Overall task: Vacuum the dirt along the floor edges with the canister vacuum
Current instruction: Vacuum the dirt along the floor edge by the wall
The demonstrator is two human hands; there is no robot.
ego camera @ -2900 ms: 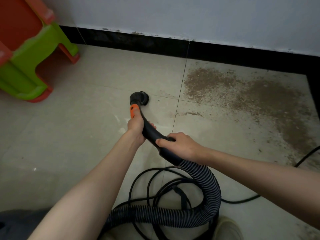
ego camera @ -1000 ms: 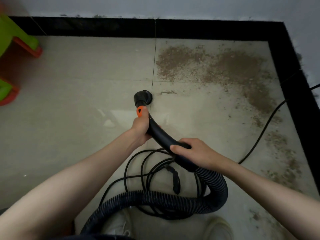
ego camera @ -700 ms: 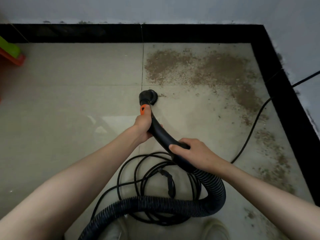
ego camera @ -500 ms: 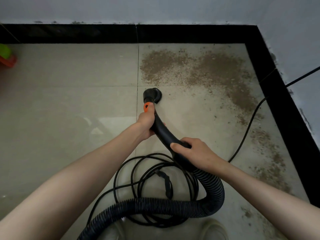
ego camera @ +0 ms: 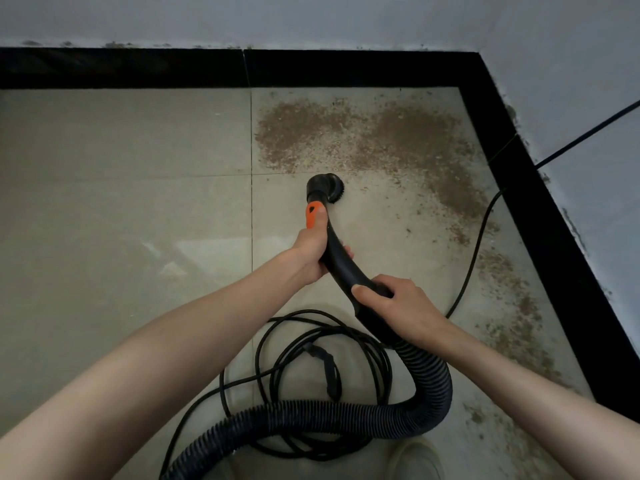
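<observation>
Nozzle (ego camera: pixel 325 188) down on floor (ego camera: pixel 121 209), at near edge of dirt (ego camera: pixel 363 136) by corner. Left hand (ego camera: pixel 311 251) grips wand (ego camera: pixel 341 261) forward for aim; right hand (ego camera: pixel 401 310) grips rear, steadying hose (ego camera: pixel 429 386).

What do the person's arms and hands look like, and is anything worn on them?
Both forearms are bare right to the picture's lower edge, with no sleeves in sight. The left hand and right hand wear no gloves; no ring, watch or bracelet shows. The nails look short and unpainted.

Dim, even light; soft glare on the floor tiles (ego camera: pixel 180 251) (centre-left); wide-angle bowing at the edges.
</observation>
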